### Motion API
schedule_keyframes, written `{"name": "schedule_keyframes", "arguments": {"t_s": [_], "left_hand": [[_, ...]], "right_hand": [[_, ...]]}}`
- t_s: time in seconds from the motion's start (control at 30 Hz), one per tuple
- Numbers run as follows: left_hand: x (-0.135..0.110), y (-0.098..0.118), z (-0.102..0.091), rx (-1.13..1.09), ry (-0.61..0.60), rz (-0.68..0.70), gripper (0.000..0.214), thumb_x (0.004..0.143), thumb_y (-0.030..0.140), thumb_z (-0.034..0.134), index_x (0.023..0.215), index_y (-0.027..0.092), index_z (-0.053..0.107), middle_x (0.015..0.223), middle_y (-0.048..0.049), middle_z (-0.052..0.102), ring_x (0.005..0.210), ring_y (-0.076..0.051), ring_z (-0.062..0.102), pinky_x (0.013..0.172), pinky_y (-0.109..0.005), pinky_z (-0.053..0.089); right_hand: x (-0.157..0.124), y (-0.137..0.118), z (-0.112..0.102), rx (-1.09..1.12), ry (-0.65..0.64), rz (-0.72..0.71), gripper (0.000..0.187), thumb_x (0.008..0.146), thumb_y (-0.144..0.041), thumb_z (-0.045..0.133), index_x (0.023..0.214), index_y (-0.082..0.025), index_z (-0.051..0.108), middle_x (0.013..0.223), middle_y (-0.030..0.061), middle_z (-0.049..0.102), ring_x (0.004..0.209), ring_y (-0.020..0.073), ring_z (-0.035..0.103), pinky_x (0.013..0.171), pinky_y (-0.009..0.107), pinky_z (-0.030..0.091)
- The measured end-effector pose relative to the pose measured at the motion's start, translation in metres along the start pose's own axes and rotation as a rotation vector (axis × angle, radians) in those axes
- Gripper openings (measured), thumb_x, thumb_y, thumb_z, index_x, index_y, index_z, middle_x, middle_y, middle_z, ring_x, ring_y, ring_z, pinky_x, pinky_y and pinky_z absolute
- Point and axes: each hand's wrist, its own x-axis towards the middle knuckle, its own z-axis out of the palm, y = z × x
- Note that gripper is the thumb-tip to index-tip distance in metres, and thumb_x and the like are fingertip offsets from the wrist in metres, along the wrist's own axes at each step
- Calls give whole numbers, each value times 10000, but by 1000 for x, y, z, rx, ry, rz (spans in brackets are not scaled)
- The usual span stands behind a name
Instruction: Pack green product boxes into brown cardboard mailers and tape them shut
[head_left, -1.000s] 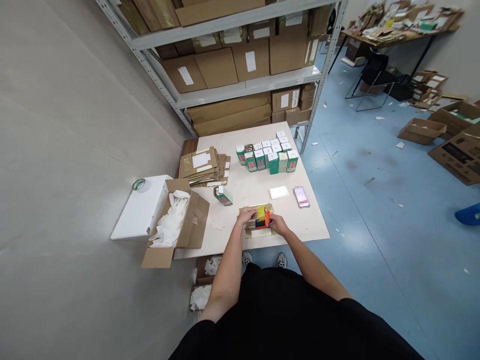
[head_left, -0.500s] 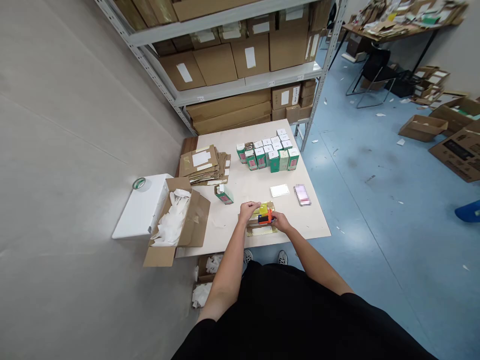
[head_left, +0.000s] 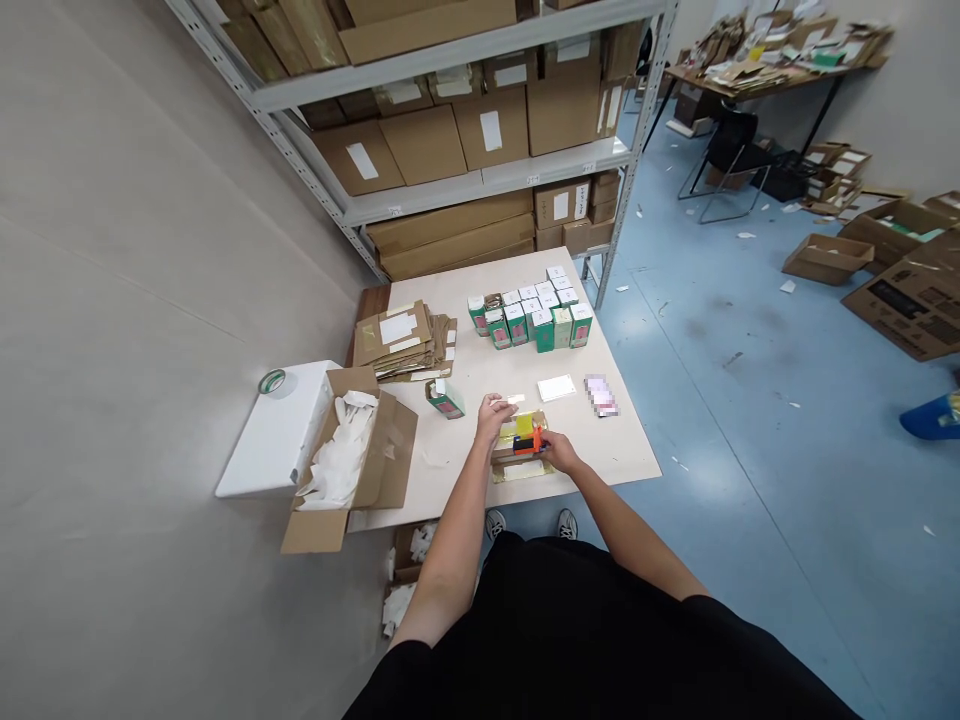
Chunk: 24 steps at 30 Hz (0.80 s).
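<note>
My right hand (head_left: 559, 452) is closed round an orange and black tape dispenser (head_left: 528, 443), held over a small cardboard box (head_left: 523, 472) near the table's front edge. Yellowish tape (head_left: 524, 424) shows just beyond the dispenser, on or above the box. My left hand (head_left: 491, 418) is at the box's left end with its fingers curled together. By those fingertips is a small pale strip (head_left: 515, 399); whether they grip it I cannot tell. Beyond the box are a white card-like rectangle (head_left: 556, 388) and a blurred pink and lilac item (head_left: 601, 395).
Several green and white boxes (head_left: 543, 328) stand at the table's back, and a single green box (head_left: 445, 397) leans left of my hands. Flattened cardboard (head_left: 397, 325) is stacked back left. An open carton (head_left: 395, 455) of white paper stands at the left edge. Shelving (head_left: 480, 185) rises behind.
My left hand has drawn slightly left, away from the tape, and a pale strip now shows at its fingertips. My right hand keeps the dispenser over the box. The view has shifted slightly.
</note>
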Motion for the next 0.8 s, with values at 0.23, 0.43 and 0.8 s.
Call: {"name": "schedule_keyframes", "arguments": {"t_s": [0.23, 0.43, 0.8], "left_hand": [[7, 24, -14, 40, -109, 79, 476, 647, 380, 856, 998, 195, 593, 951, -84, 755, 941, -213, 724, 926, -396, 553], [5, 37, -22, 183, -172, 126, 327, 712, 293, 783, 1009, 166, 734, 1040, -116, 767, 897, -204, 715, 903, -382, 571], [-6, 55, -18, 380, -294, 137, 410, 671, 179, 785, 1081, 163, 791, 955, -77, 756, 881, -199, 694, 892, -356, 573]], "right_hand": [[-8, -10, -5, 113, -14, -17, 294, 667, -387, 799, 904, -214, 784, 943, 58, 778, 850, 265, 689, 826, 374, 546], [-5, -20, -7, 121, -40, 10, 287, 645, -360, 808, 893, -217, 793, 906, 46, 774, 829, 260, 682, 812, 368, 547], [-6, -20, -9, 107, -51, 34, 247, 644, -310, 808, 877, -237, 771, 934, 27, 784, 863, 263, 699, 832, 379, 559]]}}
